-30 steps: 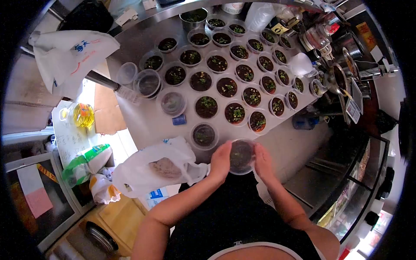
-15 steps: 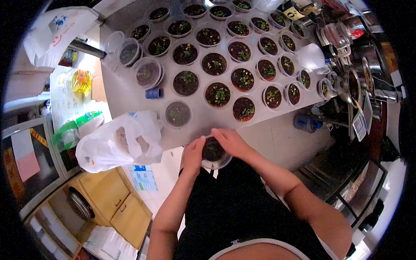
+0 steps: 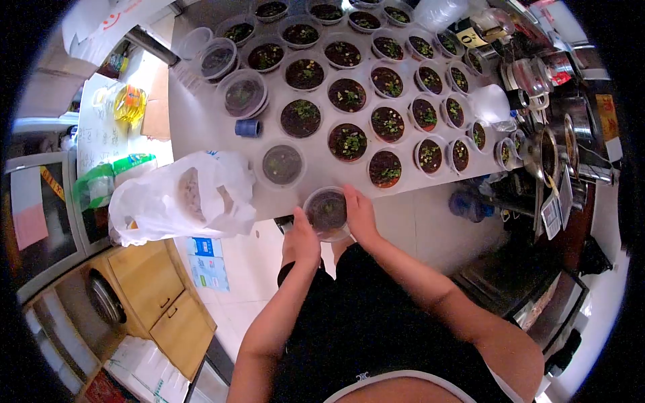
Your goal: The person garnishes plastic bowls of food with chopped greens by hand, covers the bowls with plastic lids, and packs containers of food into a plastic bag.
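A round clear tub point(image 3: 326, 212) of dark soil sits between my two hands at the table's front edge, its top looking hazy, as if lidded. My left hand point(image 3: 304, 235) lies against its left side, and my right hand point(image 3: 361, 216) is against its right side with fingers held together. Just behind it stands another hazy-topped tub point(image 3: 281, 164). Rows of open tubs with soil and green seedlings, such as this one point(image 3: 347, 142), cover much of the grey table point(image 3: 222, 149).
A white plastic bag point(image 3: 185, 198) lies at the table's left front, with a small blue cup point(image 3: 248, 128) and stacked tubs point(image 3: 243, 97) behind. Pots and jars point(image 3: 537, 80) crowd the right end. A wooden cabinet point(image 3: 158, 302) stands lower left.
The held tub has moved up towards the table edge and lies flatter to view. My hands have shifted from its top rim to its sides. The whole view has shifted slightly.
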Available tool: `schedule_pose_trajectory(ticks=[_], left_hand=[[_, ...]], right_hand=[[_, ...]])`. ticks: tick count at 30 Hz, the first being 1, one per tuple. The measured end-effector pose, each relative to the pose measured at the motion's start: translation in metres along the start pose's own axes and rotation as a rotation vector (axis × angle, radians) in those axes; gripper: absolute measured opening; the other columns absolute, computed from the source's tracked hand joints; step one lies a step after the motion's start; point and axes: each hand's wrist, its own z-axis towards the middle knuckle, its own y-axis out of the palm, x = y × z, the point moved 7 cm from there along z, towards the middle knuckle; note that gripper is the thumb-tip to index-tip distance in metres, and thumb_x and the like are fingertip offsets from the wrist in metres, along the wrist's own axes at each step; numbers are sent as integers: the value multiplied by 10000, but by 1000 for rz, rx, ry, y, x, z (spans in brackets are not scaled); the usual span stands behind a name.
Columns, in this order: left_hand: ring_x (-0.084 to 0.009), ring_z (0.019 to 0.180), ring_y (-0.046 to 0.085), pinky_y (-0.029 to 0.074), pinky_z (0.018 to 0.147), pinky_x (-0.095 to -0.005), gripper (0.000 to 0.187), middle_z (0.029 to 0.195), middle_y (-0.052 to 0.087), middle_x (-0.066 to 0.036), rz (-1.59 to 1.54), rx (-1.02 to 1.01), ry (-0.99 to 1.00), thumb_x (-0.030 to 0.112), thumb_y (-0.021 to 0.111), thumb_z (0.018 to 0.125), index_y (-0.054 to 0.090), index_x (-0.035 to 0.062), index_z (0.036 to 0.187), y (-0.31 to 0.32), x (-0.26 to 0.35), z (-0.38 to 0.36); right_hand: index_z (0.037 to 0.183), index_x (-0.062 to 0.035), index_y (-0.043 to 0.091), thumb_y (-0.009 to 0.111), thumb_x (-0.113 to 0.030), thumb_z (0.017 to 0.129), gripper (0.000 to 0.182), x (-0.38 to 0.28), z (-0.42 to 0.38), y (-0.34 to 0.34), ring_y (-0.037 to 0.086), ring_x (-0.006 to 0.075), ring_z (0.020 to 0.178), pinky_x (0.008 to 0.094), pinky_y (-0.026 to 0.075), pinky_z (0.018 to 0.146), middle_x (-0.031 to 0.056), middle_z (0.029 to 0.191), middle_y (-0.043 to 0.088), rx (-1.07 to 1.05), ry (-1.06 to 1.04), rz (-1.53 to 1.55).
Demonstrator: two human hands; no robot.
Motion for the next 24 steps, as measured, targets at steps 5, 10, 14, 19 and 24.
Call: schedule_pose_trajectory(ticks=[5,10,14,19,24], left_hand=[[-383,1094,580,412,960,-393,680,1153,622,-254,288,-58,-43,554,321,984,598,-31,1195,-14,38,3],[-284,907,635,466,848,-355,493,1042,676,-193,466,-187,131,442,474,972,665,4,1091,-9,87,-1],[-185,782,621,488,764,-326,356,912,693,-114,85,-73,332,340,560,954,683,10,1007,-6,87,-2],[-99,703,549,445,644,-243,164,800,631,-11,-90,-138,38,191,705,857,670,41,915,-12,71,4],[-88,659,510,398,574,-218,155,774,595,12,-178,-409,-281,161,737,830,651,65,917,-7,62,25]], right_hand=[[1113,32,602,416,-342,1019,428,6,-13,5,599,255,993,335,435,921,184,1041,656,-62,-85,108],[1165,21,598,423,-333,1016,422,1,-7,5,617,254,1009,341,446,925,186,1080,659,-314,-75,-14],[1173,17,606,443,-341,1008,427,-3,-8,2,640,238,968,341,470,887,175,1050,680,-265,-42,-54],[1141,17,626,465,-346,999,422,9,-3,1,646,209,939,339,484,856,170,989,694,-191,-11,1],[1118,27,630,473,-346,993,423,11,6,-3,646,213,924,342,486,842,174,974,693,-222,-44,-71]])
